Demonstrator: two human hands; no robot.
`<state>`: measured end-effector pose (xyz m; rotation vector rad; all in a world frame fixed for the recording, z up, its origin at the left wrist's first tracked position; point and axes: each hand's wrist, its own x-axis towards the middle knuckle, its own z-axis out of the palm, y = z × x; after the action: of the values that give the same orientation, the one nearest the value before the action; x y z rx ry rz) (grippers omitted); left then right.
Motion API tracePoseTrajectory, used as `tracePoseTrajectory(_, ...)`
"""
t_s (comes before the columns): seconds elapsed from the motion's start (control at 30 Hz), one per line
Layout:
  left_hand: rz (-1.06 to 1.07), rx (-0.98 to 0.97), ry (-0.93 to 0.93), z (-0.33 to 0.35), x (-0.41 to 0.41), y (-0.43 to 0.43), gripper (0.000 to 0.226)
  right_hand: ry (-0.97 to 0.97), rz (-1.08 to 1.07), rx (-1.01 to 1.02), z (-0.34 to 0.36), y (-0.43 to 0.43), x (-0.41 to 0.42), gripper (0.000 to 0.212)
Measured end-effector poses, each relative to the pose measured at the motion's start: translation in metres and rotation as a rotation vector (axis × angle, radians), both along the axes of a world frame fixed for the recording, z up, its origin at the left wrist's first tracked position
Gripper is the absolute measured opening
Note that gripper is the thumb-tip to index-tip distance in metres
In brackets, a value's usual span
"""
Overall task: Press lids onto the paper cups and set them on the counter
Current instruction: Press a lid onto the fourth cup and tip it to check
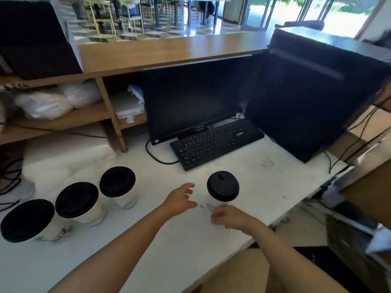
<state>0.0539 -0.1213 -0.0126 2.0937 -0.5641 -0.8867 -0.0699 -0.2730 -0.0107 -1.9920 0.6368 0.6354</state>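
Observation:
A white paper cup with a black lid point(223, 186) stands alone on the white counter point(169, 240), in front of the keyboard. My left hand point(179, 199) hovers just left of it, fingers spread and relaxed, holding nothing. My right hand point(227, 215) is just below the cup, fingers loosely curled, apart from it and empty. Three more lidded cups stand in a row at the left: the far one point(117, 181), the middle one point(77, 199) and the near one point(27, 219).
A black keyboard point(215, 142) and dark monitor point(190, 102) sit behind the cups, with a black box point(306, 106) to the right. Wooden shelves point(63, 119) with white bags stand at the left. Cables trail at the left edge. The counter's edge drops off at the right.

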Motion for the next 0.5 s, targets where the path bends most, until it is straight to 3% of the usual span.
tracePoseTrajectory(0.13, -0.115, -0.034, 0.051, 0.003, -0.003, -0.027, 0.092, 0.044, -0.011, -0.154, 0.004, -0.026, -0.002, 0.020)
tracePoseTrajectory(0.2, -0.122, -0.104, 0.076, 0.006, -0.005, -0.036, 0.090, -0.047, -0.102, -0.120, -0.001, -0.036, 0.000, 0.063)
tracePoseTrajectory(0.27, -0.112, -0.162, 0.108, 0.008, -0.007, -0.044, 0.085, -0.224, -0.196, -0.019, 0.001, -0.041, 0.003, 0.085)
tracePoseTrajectory(0.5, 0.016, -0.266, 0.166, 0.009, -0.010, -0.030, 0.079, -0.444, -0.127, 0.083, 0.003, -0.039, 0.013, 0.086)
